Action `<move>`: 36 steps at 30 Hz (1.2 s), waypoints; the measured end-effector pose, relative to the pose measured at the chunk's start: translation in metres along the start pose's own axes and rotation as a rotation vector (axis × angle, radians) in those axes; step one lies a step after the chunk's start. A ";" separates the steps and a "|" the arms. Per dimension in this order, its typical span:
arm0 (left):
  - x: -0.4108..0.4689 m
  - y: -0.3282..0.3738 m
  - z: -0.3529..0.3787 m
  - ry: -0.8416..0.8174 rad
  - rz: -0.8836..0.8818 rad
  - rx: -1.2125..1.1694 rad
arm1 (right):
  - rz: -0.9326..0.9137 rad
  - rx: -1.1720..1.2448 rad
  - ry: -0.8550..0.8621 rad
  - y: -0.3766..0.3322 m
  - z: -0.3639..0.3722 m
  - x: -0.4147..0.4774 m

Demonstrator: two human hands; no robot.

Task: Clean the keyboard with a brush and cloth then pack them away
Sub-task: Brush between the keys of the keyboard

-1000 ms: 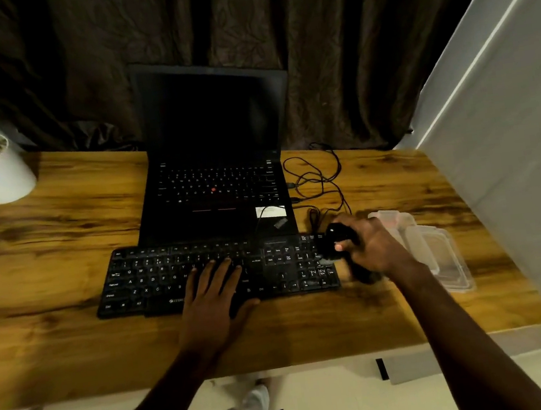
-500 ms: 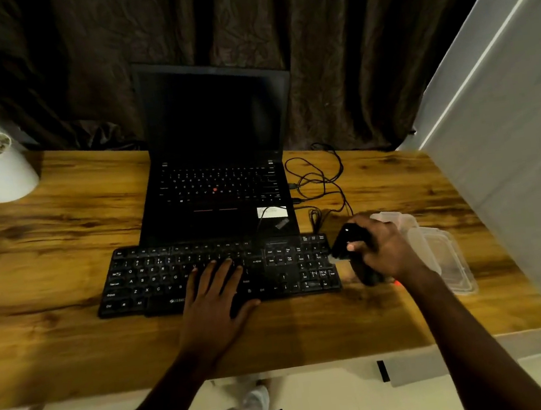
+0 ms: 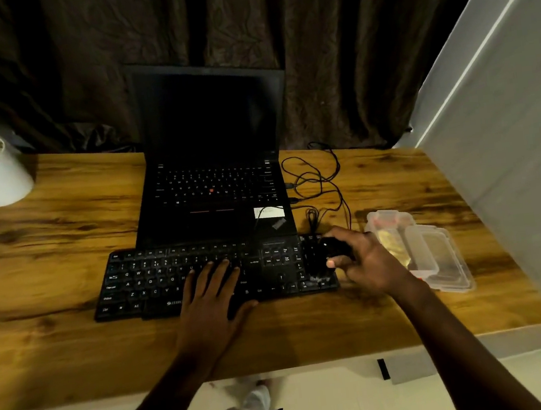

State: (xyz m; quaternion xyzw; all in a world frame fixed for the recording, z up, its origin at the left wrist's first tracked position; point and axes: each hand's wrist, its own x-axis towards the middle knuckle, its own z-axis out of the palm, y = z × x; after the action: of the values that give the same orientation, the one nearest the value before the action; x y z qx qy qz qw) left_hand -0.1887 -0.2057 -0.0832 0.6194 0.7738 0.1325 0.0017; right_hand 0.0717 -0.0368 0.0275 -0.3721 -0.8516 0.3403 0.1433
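The keyboard (image 3: 142, 282) lay flat on the counter (image 3: 58, 350), and the left hand (image 3: 211, 304) rested on its middle keys, fingers (image 3: 218, 274) straight and spread, holding nothing, only pressing down. It looked a thin, stiff, light board that might slide under hard brushing, so that flat press seemed the right hold; lifting it would best be done by its two short ends. Just right of those fingers, over the number-pad end, the brush (image 3: 330, 248) sat in the right hand (image 3: 375, 263), whose fingers (image 3: 339, 233) and thumb were curled round its black body. The brush seemed small, hard and light, easy to grip by the body. Its bristles were too dark to make out, but they were likely soft and best kept clear of the grip. Just beyond the right hand's knuckles stood a clear box (image 3: 454, 270) with something yellow inside, probably the cloth (image 3: 390, 244): limp and light, to be taken by a pinched fold. The box looked thin and springy, so it would want holding by its rim.
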 end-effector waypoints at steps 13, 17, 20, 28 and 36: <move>0.001 0.001 -0.002 0.006 0.003 -0.001 | 0.034 -0.075 0.052 0.013 -0.011 -0.006; 0.001 0.001 -0.002 0.005 0.002 0.013 | 0.039 -0.071 0.107 0.017 -0.011 -0.009; 0.001 0.000 0.001 0.007 0.005 0.015 | 0.058 -0.100 0.082 0.016 0.012 -0.008; 0.001 -0.001 0.002 0.006 0.011 0.010 | 0.077 -0.097 0.041 0.010 0.015 0.000; 0.002 -0.002 0.004 0.003 0.017 0.011 | 0.066 -0.146 0.005 0.008 0.026 0.003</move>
State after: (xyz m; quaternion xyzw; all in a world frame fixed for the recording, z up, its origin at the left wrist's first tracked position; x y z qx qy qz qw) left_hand -0.1905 -0.2039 -0.0868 0.6257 0.7692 0.1293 -0.0038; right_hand 0.0607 -0.0435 0.0031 -0.4103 -0.8610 0.2810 0.1068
